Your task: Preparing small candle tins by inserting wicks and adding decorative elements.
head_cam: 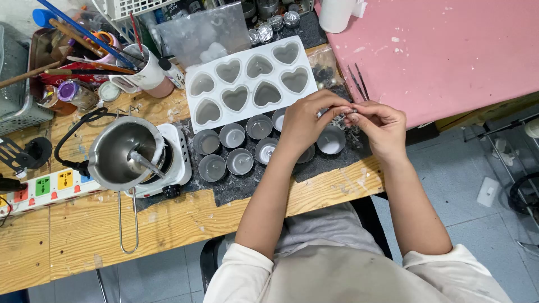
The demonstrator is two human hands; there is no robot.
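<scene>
Both hands, left hand (306, 120) and right hand (379, 126), pinch one small metal piece (338, 114) between their fingertips. Nine visible tealight cups (232, 135) sit below one white mould (250, 81) with eight heart cavities.

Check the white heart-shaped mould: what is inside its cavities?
The white heart mould has nine cavities, all showing only smooth, pale grey bottoms; whether that is set wax or bare mould cannot be told. Nothing covers them.

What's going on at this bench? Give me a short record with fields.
Left hand: left hand pinches a small metal piece, too small to identify, above the cups
Right hand: right hand meets it, fingers on the same piece
Cups: small round metal cups on a dark mat
Mould: white heart-shaped mould behind the cups
Pot: metal pot on a small white hotplate
Surface: wooden table
</scene>
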